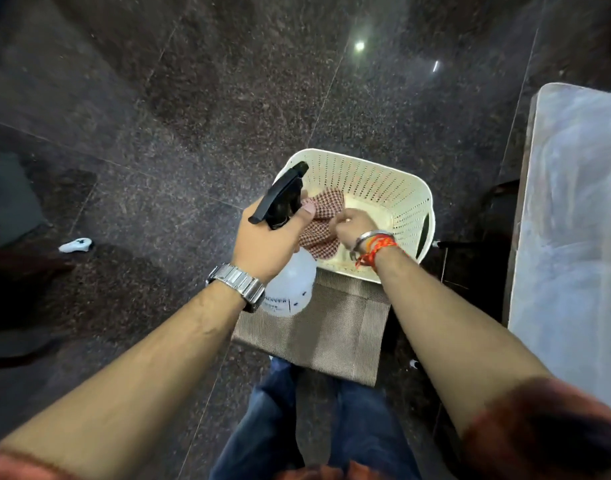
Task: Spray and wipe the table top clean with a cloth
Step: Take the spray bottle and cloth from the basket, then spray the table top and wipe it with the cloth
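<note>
- While the left hand (262, 240) grips the spray bottle (292, 287) round its neck, just under the black trigger head, the thumb lies up the side rather than on the trigger. This looks like a carrying hold, not a spraying one.
- The right hand (352, 226) reaches into the cream perforated basket (383, 181), fingers curled and pinching the red-and-white checked cloth (319, 239). The cloth lies bunched against the basket's near-left wall, and the pinch looks meant to lift it out.
- The basket stands on the woven chair seat (331, 327) directly in front of the person, likely serving as a carrier for the cleaning kit.
- The table top (574, 237), pale and streaky, runs along the right edge of the view, well apart from both hands. Neither bottle nor cloth touches it, so the cleaning itself appears not yet begun.
- Bottle in one hand and cloth in the other would allow spraying and wiping without a swap.
- A small white object (76, 244) lies on the dark speckled floor (193, 98) at left; what it is cannot be told.
</note>
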